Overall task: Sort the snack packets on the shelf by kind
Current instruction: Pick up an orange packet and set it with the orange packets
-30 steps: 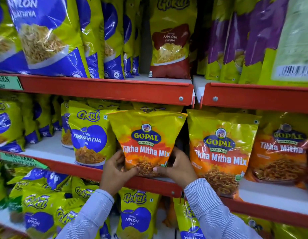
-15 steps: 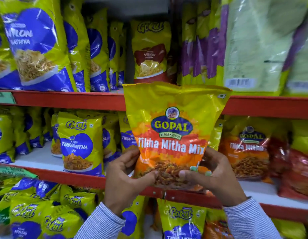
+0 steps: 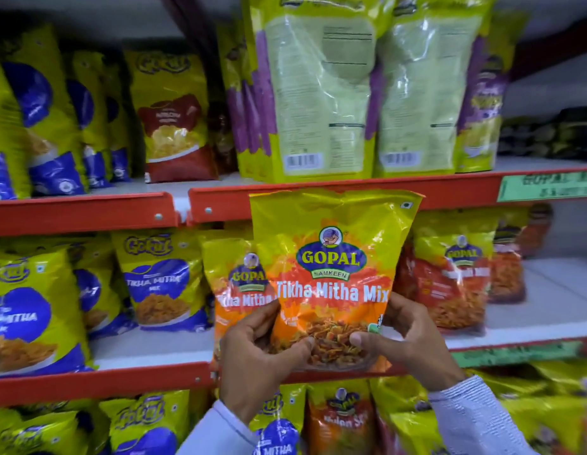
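Hands, left hand (image 3: 256,359) and right hand (image 3: 407,343), grip the Tikha Mitha Mix packet (image 3: 331,277); next it probably goes beside the matching packet (image 3: 239,290).

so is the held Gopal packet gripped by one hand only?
No, the left hand and right hand both pinch the Tikha Mitha Mix packet at its bottom.

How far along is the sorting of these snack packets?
Partly done. The blue-and-yellow packets already stand grouped at the middle shelf's left. In hand: both the left hand and right hand hold an orange packet in front of a matching orange packet. Left: setting it down; one red packet stands alone among blue ones above.
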The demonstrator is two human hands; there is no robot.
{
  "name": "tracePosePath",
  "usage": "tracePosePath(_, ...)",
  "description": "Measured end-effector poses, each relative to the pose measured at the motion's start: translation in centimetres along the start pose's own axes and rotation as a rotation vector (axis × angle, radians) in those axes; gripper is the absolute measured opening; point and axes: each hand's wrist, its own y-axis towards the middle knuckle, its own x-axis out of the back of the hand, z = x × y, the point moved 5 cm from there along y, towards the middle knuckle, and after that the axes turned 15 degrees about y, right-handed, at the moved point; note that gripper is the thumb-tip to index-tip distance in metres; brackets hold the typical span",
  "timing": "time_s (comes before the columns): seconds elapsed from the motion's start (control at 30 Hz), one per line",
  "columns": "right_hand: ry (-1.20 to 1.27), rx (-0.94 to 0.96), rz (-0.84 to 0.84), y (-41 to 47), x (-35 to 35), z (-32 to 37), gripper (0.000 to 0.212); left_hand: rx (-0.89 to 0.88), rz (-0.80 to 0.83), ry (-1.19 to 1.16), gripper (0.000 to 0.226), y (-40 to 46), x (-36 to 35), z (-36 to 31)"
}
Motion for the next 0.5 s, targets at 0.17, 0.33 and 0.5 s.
tracePosePath(0.17, -0.022, -0.089, -0.041, 1.3, 7.0, -2.9, 0.044, 0.038, 0.069, -0.008, 0.050, 1.4, -7.8, 0.3)
tracePosePath(0.33, -0.011, -0.178, -0.020, 3.9, 10.9, -5.5, 0.044, 0.123, 0.075, 0.038, 0.068, 3.3, -12.4, 1.7)
tracePosePath(0.5, -0.031, -0.263, 0.013, 4.3, 12.5, -9.0, 0.034, 0.207, 0.072, 0.127, 0.079, 3.2, -13.9, 3.1)
